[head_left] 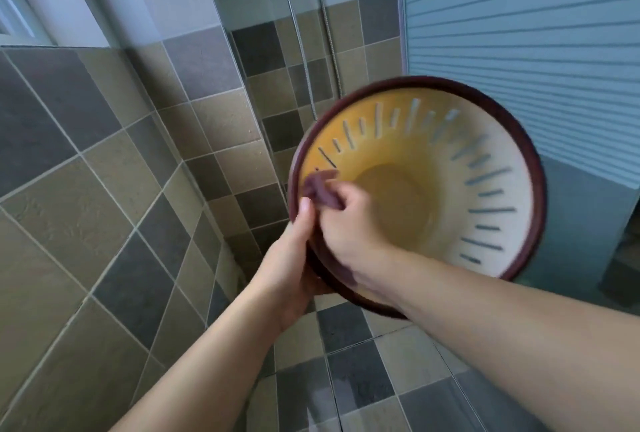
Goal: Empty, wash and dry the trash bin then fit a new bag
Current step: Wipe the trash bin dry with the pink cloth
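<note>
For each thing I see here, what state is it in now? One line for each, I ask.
bin: held up in the air, tilted, opening toward the camera, no bag inside.
cloth: bunched, pressed on the bin's inner wall near the rim.
left hand: grips the bin's rim from outside.
right hand: inside the bin, holds the cloth.

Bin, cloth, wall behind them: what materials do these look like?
Bin: likely moulded plastic, thin slotted cream wall, dark red rim, faint sheen. Cloth gripped by the right hand: soft purplish fabric, bunched; weave blurred. Wall: matte ceramic or stone-look tiles, pale grout lines. Left hand holds the bin's rim.
</note>
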